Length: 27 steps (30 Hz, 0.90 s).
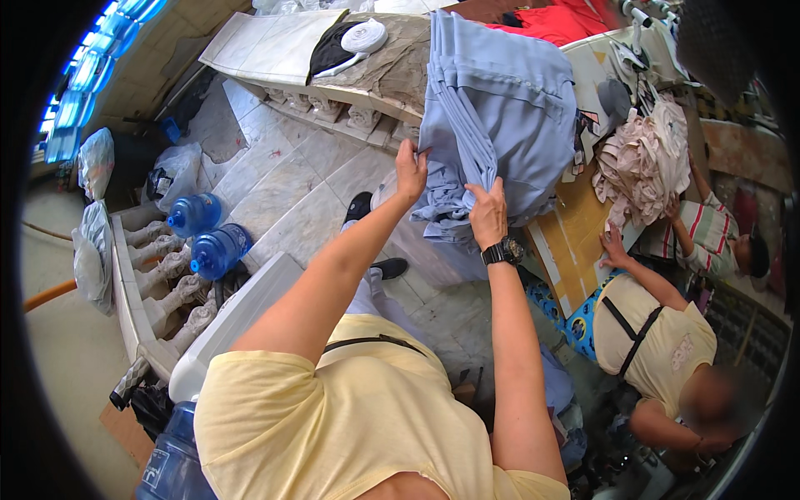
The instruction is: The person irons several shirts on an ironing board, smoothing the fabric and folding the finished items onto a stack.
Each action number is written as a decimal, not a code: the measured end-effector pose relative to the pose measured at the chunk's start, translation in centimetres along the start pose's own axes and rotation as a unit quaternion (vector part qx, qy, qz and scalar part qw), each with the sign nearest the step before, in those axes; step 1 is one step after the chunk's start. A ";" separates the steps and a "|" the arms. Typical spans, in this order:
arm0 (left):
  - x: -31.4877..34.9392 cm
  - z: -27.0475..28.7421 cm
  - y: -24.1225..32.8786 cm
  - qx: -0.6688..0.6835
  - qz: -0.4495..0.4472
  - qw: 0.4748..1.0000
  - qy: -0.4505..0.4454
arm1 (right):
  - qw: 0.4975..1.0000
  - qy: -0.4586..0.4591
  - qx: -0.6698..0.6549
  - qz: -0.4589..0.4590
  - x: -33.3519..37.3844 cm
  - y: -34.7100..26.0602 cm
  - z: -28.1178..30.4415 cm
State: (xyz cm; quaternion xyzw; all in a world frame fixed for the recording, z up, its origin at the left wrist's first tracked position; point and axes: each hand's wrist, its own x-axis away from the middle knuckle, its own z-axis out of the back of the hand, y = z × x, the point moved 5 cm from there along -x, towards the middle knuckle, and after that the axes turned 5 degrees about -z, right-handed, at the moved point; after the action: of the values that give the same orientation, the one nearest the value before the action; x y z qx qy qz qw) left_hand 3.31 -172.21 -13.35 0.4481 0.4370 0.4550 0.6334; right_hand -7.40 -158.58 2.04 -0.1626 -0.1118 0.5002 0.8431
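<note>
A large pile of light blue fabric [525,108] is draped over the table end in front of me, its layered folds hanging down the near side. My left hand [411,171] pinches the left edge of this fabric. Lower and to the right, my right hand [488,215], with a black watch [503,250] on its wrist, is closed on the gathered strip of folds. Crumpled blue cloth [442,200] hangs between the two hands.
A white roll of tape [364,37] lies on black cloth to the left. Pale pink fabric [642,158] is heaped at the right, near two co-workers. Blue water jugs [221,250] stand by the balustrade. Red cloth [567,21] lies at the back.
</note>
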 end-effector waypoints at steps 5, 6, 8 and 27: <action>2.1 -0.6 1.0 -0.033 -0.053 0.996 -0.065 | 0.998 -0.018 -0.035 -0.051 -0.5 0.1 -0.6; 2.2 -0.6 0.9 -0.014 -0.048 0.995 -0.082 | 0.998 -0.023 -0.028 -0.054 -0.5 0.1 -0.5; 2.3 -0.4 0.8 0.023 -0.036 0.993 -0.113 | 0.998 -0.035 -0.015 -0.059 -0.4 -0.1 -0.4; 2.0 -1.5 -0.9 0.062 0.071 0.990 0.109 | 0.998 0.027 -0.030 -0.041 -1.3 0.0 0.7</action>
State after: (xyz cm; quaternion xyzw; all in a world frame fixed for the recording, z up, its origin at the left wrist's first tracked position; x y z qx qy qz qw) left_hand 2.45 -170.20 -14.79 0.4642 0.4979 0.5166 0.5194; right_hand -8.22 -159.60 2.67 -0.1969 -0.1106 0.4572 0.8602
